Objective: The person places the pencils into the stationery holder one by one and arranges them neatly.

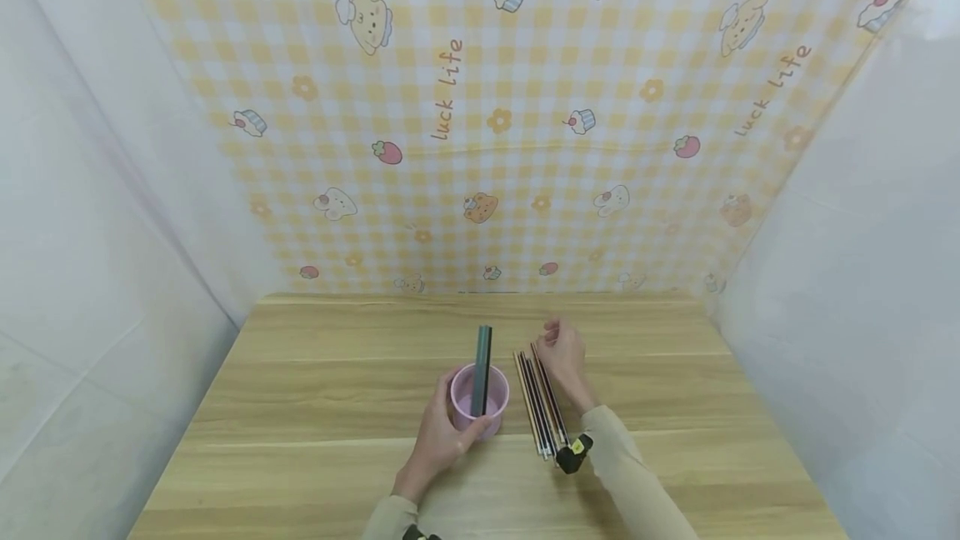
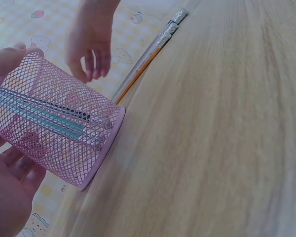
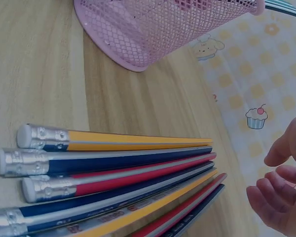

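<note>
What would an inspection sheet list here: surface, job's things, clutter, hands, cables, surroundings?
Surface: wood-grain table.
Job's things: pink mesh cup, upright, with green and black pencils inside; loose pencils lie side by side to its right in the head view.
Clutter: nothing seen.
Hands: left hand grips the cup; right hand near the loose pencils, seemingly holding nothing.
Cables: nothing seen.
Surroundings: yellow-and-white checked cloth behind, white coverings either side.

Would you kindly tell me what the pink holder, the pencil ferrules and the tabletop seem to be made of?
Pink holder: probably painted metal, judging by its fine open mesh.
Pencil ferrules: likely bare metal, silvery with small dimples.
Tabletop: wood or wood-look laminate, satin; grain shows, but I cannot tell which.
</note>
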Available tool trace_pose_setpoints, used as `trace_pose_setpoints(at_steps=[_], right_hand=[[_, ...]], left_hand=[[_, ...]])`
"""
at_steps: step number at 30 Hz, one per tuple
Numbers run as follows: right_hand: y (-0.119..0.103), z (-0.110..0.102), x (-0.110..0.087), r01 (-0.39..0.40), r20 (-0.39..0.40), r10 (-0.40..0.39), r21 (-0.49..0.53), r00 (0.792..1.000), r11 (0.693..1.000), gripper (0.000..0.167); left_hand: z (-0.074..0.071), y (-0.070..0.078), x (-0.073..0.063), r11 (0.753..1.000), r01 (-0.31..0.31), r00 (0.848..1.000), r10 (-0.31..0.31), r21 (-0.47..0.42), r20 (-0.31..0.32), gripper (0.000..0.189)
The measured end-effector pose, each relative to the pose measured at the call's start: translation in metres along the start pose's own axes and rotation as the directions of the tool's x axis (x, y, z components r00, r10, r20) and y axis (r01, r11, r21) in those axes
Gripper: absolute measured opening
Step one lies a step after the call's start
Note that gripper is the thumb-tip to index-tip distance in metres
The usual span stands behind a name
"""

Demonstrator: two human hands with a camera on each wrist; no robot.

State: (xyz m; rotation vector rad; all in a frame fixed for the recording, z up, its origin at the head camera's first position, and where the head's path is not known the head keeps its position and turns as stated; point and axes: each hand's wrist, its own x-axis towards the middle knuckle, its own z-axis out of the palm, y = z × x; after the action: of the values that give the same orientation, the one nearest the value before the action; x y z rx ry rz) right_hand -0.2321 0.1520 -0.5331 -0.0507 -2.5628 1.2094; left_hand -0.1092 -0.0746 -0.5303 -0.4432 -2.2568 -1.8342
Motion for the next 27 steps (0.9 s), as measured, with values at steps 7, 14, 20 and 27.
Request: trace_pose_setpoints(at_steps=[7, 14, 20, 27], right_hand=[[0.009, 0.002, -0.005, -0.048, 0.079, 0.054, -0.077, 0.995, 0.996, 0.025], [0.019, 0.006, -0.011, -0.076, 0.143, 0.091, -0.108, 0.986, 0.991, 0.026], [0.024, 0.008, -0.012, -0.104, 0.171, 0.126, -0.133, 0.977, 0.986, 0.027], [0.021, 0.008, -0.012, -0.082, 0.181, 0.121, -0.208, 0.976, 0.975, 0.022]], left_hand=[[-0.001, 0.002, 0.000, 1.000, -0.004, 1.000, 0.004, -0.003, -0.002, 0.081], [-0.001, 0.003, 0.000, 1.000, 0.018, 1.000, -0.018, -0.014, 0.004, 0.082], [-0.001, 0.003, 0.001, 0.999, 0.023, 1.000, -0.022, -0.028, 0.004, 0.083], [0.000, 0.002, 0.000, 0.999, 0.027, 1.000, -0.027, -0.017, -0.006, 0.083]])
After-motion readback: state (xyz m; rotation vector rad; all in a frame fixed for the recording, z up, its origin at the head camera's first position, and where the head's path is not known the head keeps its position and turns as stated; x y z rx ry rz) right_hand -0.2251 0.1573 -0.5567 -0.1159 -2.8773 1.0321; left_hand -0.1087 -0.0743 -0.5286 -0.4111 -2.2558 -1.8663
